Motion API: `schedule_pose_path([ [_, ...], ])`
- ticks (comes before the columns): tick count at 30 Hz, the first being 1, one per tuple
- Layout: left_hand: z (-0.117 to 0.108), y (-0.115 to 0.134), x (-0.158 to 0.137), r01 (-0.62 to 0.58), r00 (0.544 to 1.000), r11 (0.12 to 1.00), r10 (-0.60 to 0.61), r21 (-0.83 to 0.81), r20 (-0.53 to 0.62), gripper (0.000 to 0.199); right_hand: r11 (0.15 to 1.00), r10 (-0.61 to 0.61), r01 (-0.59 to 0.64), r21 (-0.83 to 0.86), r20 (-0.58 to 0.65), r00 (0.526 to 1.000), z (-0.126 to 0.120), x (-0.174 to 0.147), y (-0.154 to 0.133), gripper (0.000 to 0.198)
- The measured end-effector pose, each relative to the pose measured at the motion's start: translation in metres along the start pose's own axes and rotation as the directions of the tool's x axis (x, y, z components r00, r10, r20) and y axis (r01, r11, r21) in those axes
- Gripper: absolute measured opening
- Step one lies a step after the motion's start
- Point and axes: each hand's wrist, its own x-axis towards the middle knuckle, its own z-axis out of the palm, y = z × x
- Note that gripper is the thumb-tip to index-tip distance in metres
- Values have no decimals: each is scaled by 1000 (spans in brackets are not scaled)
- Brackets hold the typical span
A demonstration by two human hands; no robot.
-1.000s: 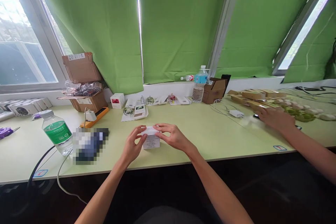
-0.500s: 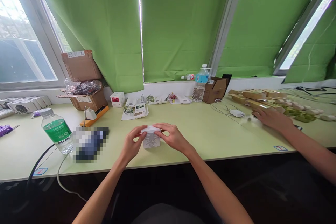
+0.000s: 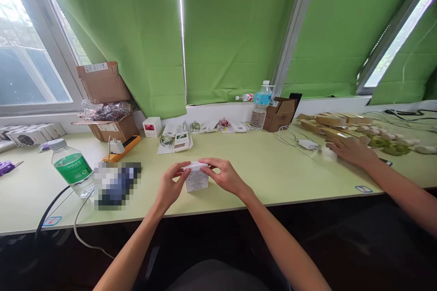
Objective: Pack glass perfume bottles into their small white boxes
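Note:
A small white box point(image 3: 197, 180) with fine print on its near side stands upright near the table's front edge. My left hand point(image 3: 172, 184) grips its upper left part between thumb and fingers. From the other side, my right hand point(image 3: 225, 176) pinches the upper right, its thumb on the near face. Both sets of fingertips meet the box around its top, which shows as a white panel partly hidden by the fingers. Farther back lie opened white cartons point(image 3: 180, 142) and a clear glass ornament point(image 3: 166, 140).
A water bottle point(image 3: 73, 168) and a pixelated patch point(image 3: 118, 186) lie left. An orange power strip point(image 3: 123, 148) and cardboard box point(image 3: 114, 127) stand behind. Another white box point(image 3: 152, 127) is at the back. At right, a co-worker's hand point(image 3: 353, 152) rests near cardboard pieces point(image 3: 331, 120).
My hands and the white box keep almost the same place, with only slight finger movement at its top. The view has shifted a little.

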Motion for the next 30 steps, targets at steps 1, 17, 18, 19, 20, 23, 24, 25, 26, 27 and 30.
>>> schedule_pose_path([
  [1,0,0,0,-1,1000,1000,1,-1,-3,31,1000,2,-2,2,-2,1000,0,0,0,30],
  [17,4,1,-1,18,1000,999,-19,-28,-19,31,999,29,-28,28,-28,999,1,0,-2,31],
  [18,4,0,-1,20,1000,999,-21,-33,-17,31,999,28,-27,32,-31,999,1,0,-2,31],
  [19,4,0,-1,22,1000,999,-23,-39,-14,31,999,27,-26,36,-34,999,1,0,-2,30],
  [20,4,0,-1,23,1000,999,-24,-44,-10,31,999,28,-26,40,-37,999,2,-1,-2,30],
  [23,5,-1,-1,17,1000,998,-18,-52,-8,32,998,42,-40,46,-38,998,2,-1,-2,31],
  [24,5,-1,-1,16,1000,999,-16,-52,-13,32,998,47,-45,46,-38,998,2,-1,-1,31],
  [25,5,-1,-1,14,1000,999,-15,-52,-20,32,998,50,-48,46,-37,998,2,-1,-1,32],
  [26,6,-1,-1,13,1000,999,-14,-53,-26,33,998,51,-49,45,-38,998,2,-1,0,32],
  [27,6,0,-1,10,999,999,-12,-54,-32,33,998,50,-48,44,-39,998,2,-1,0,32],
  [30,6,1,-1,2,999,998,-4,-56,-44,34,998,45,-43,45,-41,998,2,0,2,31],
])
